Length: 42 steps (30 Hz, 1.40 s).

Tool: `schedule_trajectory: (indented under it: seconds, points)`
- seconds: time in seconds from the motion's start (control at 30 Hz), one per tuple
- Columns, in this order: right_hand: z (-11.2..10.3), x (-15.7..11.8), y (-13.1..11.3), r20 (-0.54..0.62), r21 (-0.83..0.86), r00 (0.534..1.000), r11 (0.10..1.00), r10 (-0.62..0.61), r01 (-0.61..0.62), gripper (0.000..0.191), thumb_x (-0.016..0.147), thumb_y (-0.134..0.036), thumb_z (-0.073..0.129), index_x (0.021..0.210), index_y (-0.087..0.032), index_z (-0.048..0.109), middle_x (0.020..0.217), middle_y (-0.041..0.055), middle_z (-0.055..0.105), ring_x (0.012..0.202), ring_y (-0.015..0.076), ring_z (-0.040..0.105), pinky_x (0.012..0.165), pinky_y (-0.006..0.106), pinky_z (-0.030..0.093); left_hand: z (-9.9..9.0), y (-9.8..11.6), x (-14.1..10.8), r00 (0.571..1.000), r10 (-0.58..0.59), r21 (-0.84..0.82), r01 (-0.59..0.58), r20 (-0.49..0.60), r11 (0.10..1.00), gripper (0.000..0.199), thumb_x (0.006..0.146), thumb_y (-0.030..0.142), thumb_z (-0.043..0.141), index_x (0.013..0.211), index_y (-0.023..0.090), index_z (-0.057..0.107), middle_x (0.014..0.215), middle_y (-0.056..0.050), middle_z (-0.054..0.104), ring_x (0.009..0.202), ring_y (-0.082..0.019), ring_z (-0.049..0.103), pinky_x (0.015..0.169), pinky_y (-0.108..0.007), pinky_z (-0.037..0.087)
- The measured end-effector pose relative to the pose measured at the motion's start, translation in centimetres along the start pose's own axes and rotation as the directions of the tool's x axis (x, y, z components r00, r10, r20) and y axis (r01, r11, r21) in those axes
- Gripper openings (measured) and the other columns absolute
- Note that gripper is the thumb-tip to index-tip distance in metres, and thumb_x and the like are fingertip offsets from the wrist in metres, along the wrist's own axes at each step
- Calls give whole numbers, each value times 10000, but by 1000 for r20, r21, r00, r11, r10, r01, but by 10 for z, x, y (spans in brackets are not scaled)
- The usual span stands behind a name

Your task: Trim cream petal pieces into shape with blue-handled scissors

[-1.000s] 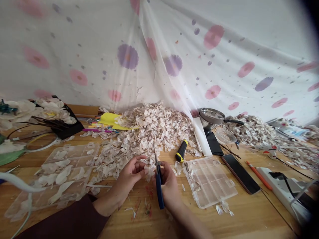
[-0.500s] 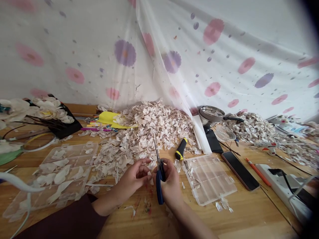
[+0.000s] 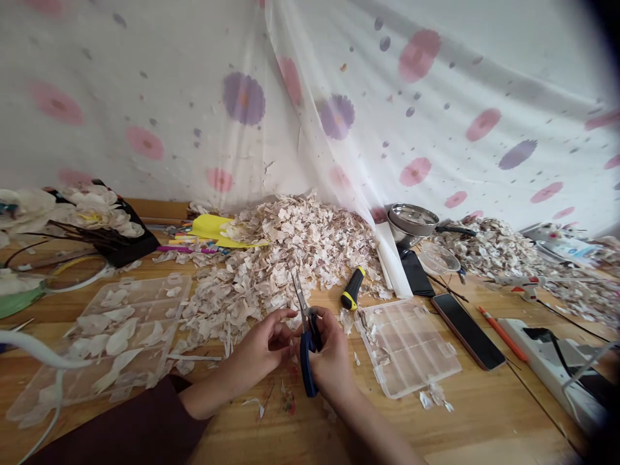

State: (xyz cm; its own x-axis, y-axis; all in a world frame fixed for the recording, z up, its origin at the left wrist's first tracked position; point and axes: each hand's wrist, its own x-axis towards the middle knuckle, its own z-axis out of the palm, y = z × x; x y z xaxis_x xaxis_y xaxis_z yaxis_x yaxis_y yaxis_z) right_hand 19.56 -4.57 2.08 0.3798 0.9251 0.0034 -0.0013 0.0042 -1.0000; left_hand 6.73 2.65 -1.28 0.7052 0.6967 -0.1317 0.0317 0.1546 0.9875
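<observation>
My right hand (image 3: 330, 345) is wrapped round a pair of scissors (image 3: 305, 355) with dark blue handles. The blades point up and away, toward the heap of dried pale petals (image 3: 295, 252), and look slightly parted. Close beside the scissors, my left hand (image 3: 268, 339) has its thumb and fingers bent together in a pinch. What it pinches, if anything, is too small or hidden to make out. Below both hands, small scraps and red stains (image 3: 289, 403) mark the wooden table (image 3: 271, 433).
To the left lies a clear compartment box (image 3: 167, 336) with pale petals on it; a second clear box (image 3: 411, 349) lies right. A yellow-black cutter (image 3: 352, 289), a phone (image 3: 468, 331), an orange pen (image 3: 504, 334), a power strip (image 3: 547, 368), a glue gun (image 3: 527, 284) and metal bowls (image 3: 411, 219) stand around.
The scissors have turned a little, their tips swinging left, and the blades show more broadly. Both hands stay nearly in place, and the whole view has shifted slightly.
</observation>
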Motion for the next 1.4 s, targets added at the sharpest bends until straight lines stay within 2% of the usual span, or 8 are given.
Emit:
schedule_trajectory:
  seconds: [0.13, 0.47, 0.7, 0.97, 1.1, 1.23, 1.4]
  points:
    - [0, 0, 1, -6, -1, 1000, 1000, 12, -12, 336, 597, -139, 567, 924, -174, 503, 664, -58, 469, 589, 134, 443, 546, 256, 349, 0, 2, 0, 1000, 14, 12, -14, 8, 1000, 555, 732, 309, 722, 1206, 182, 462, 739, 28, 569, 693, -155, 534, 676, -309, 406]
    - [-2, 4, 2, -40, 78, 999, 997, 25, -22, 337, 627, -154, 598, 947, -164, 495, 658, -63, 490, 578, 120, 459, 538, 237, 345, -1, 23, -3, 999, 7, -9, -8, -44, 1000, 488, 761, 295, 686, 1180, 197, 457, 759, 35, 564, 731, -144, 529, 687, -282, 383]
    - [0, 3, 1, -15, 111, 999, 993, 51, -49, 330, 615, -141, 622, 925, -161, 511, 627, -74, 492, 550, 105, 446, 520, 223, 342, -1, 25, -4, 999, 7, 7, -6, -39, 1000, 496, 753, 296, 701, 1181, 194, 473, 762, 33, 573, 733, -139, 534, 685, -272, 386]
    - [0, 4, 4, -43, 162, 997, 985, 68, -60, 314, 665, -191, 657, 934, -174, 495, 639, -67, 521, 558, 96, 453, 528, 207, 343, 1, 23, -6, 996, -19, -95, 11, -84, 995, 480, 753, 281, 714, 1174, 209, 496, 765, 32, 607, 748, -144, 572, 712, -272, 409]
    - [0, 2, 2, 10, 188, 998, 980, 64, -65, 340, 675, -254, 705, 936, -181, 499, 645, -62, 522, 555, 95, 431, 521, 207, 332, -1, 30, -6, 981, -10, -133, -17, -195, 991, 436, 770, 267, 700, 1167, 216, 529, 806, 23, 624, 773, -144, 574, 747, -273, 422]
    - [-2, -4, -1, 88, 168, 994, 983, 60, -74, 378, 661, -296, 758, 931, -184, 518, 638, -67, 488, 581, 100, 413, 532, 207, 318, -9, 40, -4, 955, 42, -172, -96, -293, 980, 414, 768, 267, 715, 1149, 224, 557, 848, 16, 623, 808, -138, 563, 757, -254, 424]
    - [-4, -9, -2, 237, 155, 970, 984, 46, -85, 409, 725, -462, 711, 974, -187, 538, 616, -79, 405, 545, 97, 322, 490, 212, 247, -22, 53, -3, 925, 94, -180, -171, -369, 969, 449, 755, 276, 733, 1160, 229, 543, 854, 21, 602, 763, -126, 541, 713, -247, 423]
